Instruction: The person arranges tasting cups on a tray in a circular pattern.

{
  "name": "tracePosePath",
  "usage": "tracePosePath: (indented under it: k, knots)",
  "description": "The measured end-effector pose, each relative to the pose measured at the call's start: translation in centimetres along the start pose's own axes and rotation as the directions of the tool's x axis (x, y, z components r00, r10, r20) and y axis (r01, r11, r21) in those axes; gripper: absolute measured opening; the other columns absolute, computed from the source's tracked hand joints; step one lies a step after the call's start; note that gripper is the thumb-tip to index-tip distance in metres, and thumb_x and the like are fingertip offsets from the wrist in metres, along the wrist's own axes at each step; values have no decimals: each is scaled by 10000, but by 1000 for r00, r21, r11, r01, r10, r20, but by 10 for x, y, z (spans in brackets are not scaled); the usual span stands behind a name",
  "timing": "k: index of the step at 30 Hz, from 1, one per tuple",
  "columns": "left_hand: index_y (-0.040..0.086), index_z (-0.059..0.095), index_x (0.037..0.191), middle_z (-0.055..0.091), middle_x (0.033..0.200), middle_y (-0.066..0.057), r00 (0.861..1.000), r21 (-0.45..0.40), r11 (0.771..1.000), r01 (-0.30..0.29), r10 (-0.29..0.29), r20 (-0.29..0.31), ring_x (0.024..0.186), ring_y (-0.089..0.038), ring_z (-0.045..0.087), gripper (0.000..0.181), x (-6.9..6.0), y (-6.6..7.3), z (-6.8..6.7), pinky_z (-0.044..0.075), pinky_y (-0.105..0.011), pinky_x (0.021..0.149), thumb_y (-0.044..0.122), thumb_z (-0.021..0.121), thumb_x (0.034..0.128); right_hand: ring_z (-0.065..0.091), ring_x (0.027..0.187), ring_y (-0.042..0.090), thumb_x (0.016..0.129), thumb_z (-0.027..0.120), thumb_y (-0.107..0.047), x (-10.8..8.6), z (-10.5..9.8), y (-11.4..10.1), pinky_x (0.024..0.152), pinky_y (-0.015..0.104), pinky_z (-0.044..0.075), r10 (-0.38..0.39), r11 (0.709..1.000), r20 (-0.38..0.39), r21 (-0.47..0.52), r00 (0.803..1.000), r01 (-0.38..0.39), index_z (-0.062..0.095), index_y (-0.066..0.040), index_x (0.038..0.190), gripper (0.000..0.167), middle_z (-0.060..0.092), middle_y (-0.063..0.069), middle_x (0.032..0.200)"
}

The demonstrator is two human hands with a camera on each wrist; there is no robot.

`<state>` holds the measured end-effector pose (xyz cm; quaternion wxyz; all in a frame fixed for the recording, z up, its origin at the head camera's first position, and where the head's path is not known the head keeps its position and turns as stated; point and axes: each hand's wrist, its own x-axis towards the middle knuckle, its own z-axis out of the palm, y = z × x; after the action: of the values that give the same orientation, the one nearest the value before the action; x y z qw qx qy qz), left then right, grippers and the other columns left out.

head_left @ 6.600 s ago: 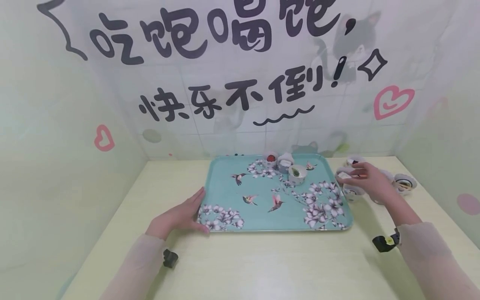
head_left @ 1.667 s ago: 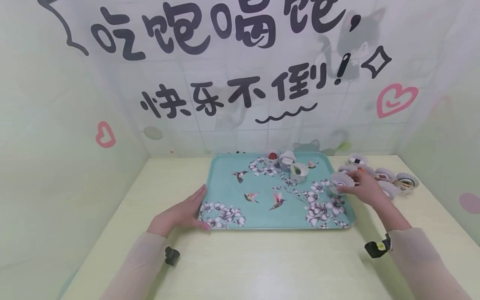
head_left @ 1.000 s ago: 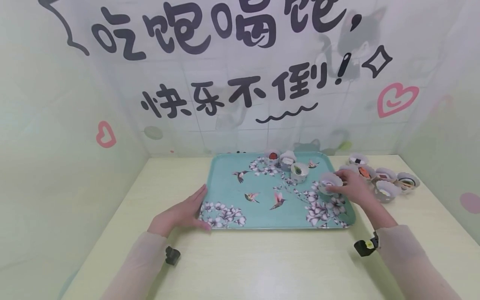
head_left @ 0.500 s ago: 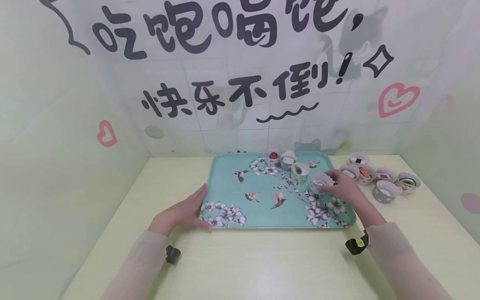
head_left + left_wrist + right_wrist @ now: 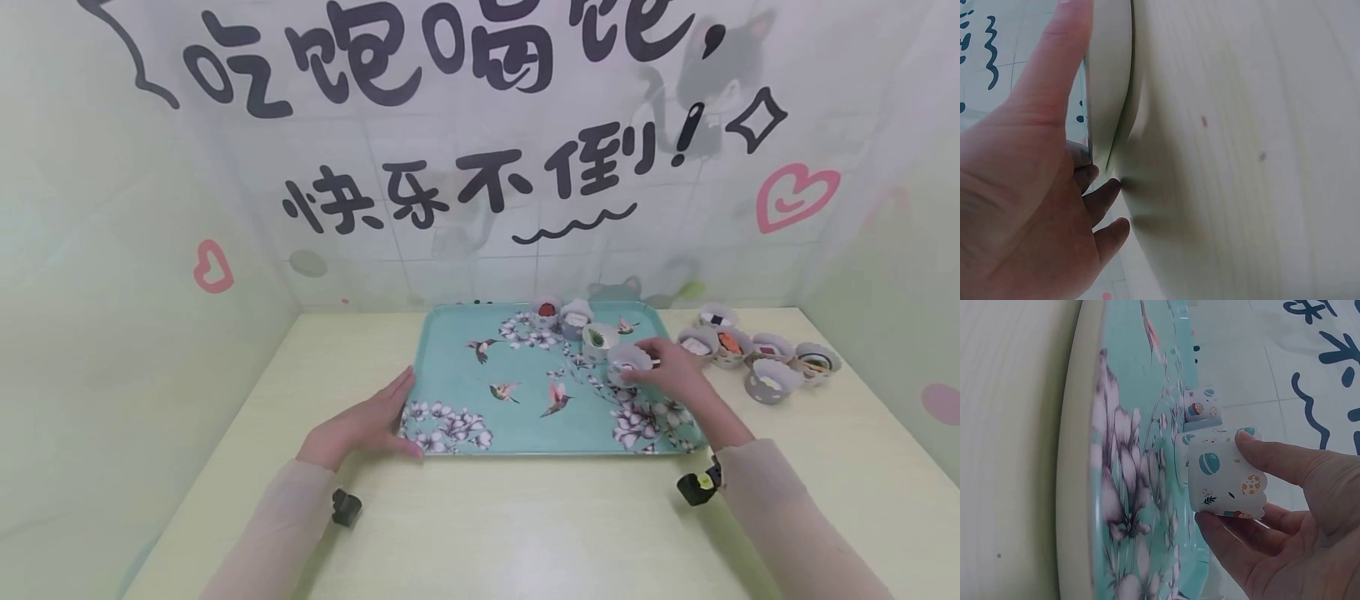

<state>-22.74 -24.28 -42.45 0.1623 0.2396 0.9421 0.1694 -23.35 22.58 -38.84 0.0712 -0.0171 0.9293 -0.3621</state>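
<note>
My right hand [image 5: 671,372] pinches a paper baking cup [image 5: 627,367] between thumb and fingers, over the right part of the turquoise tray [image 5: 453,350]. In the right wrist view the cup [image 5: 1222,481] shows cake prints and a scalloped rim; whether its base touches the tray I cannot tell. Just behind it is a cup with a green leaf-like piece [image 5: 597,340]. Farther back on the tray stand a cup with a white piece [image 5: 576,320] and one with a red piece [image 5: 546,313]. My left hand [image 5: 363,429], fingers extended, rests against the tray's front left corner.
Right of the tray, several more paper cups stand grouped on the table, including one with an orange piece [image 5: 731,344] and a nearer grey one [image 5: 770,382]. A printed curtain [image 5: 480,125] hangs behind the table [image 5: 525,517].
My right hand, earlier among the cups on the right, has carried one paper cup leftward over the tray to beside the leaf cup. My left hand stays at the tray corner.
</note>
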Motion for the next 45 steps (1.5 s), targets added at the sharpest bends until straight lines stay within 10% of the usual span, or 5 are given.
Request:
tracePosePath:
  k: [45]
  knots:
    - [-65,11,1569,-41,1667,-240,1000,11,1000,-10,10,-3,1525,-461,100,1337,0,2,0,215,-571,1243,586,803,712,534,1221,440,920,722,-272,11,31,-6,968,543,527,30,999,4,15,1000,-30,409,59,1439,690,516,300,1380]
